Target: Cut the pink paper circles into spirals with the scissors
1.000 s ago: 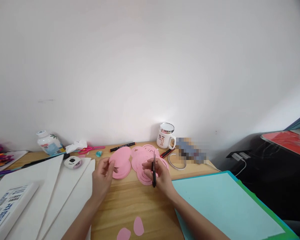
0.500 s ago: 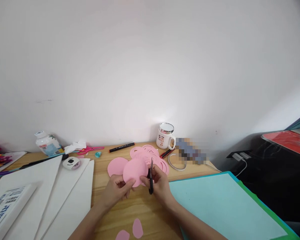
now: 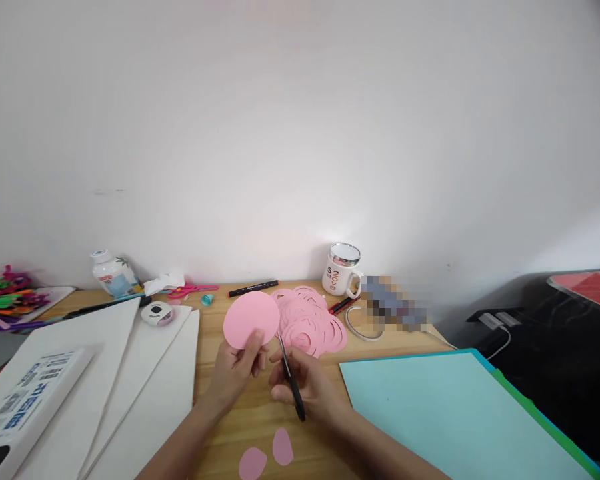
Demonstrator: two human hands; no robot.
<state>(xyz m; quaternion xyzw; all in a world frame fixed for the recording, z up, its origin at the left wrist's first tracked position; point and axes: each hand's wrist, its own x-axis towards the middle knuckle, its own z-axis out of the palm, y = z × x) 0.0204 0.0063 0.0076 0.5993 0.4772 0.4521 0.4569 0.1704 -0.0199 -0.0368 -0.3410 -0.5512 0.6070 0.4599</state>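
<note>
My left hand point(image 3: 237, 370) pinches a round pink paper disc point(image 3: 250, 319) by its lower edge, thumb on the front face. In my right hand point(image 3: 313, 387) is a pair of scissors point(image 3: 293, 387) with black handles, blades pointing up beside the disc's right edge. The blades look closed and apart from the disc. Behind the hands lies a heap of pink paper cut-outs point(image 3: 305, 327), several of them curved rings. Two small pink paper pieces, a rounded one point(image 3: 253, 463) and an oval one point(image 3: 282, 447), rest on the wooden desk in front of me.
White sheets point(image 3: 165, 373) and a boxed item point(image 3: 35, 393) cover the left side. A mug point(image 3: 341, 270), black marker point(image 3: 253, 289), tape dispenser point(image 3: 157, 313), pink scissors point(image 3: 193, 290) and bottle point(image 3: 114, 275) stand or lie toward the wall. Light blue sheets point(image 3: 450, 413) are at right.
My left hand has raised the disc and moved it left, away from the scissors. My right hand has lowered slightly, tilting the scissors. The separate disc seen lying at left no longer shows.
</note>
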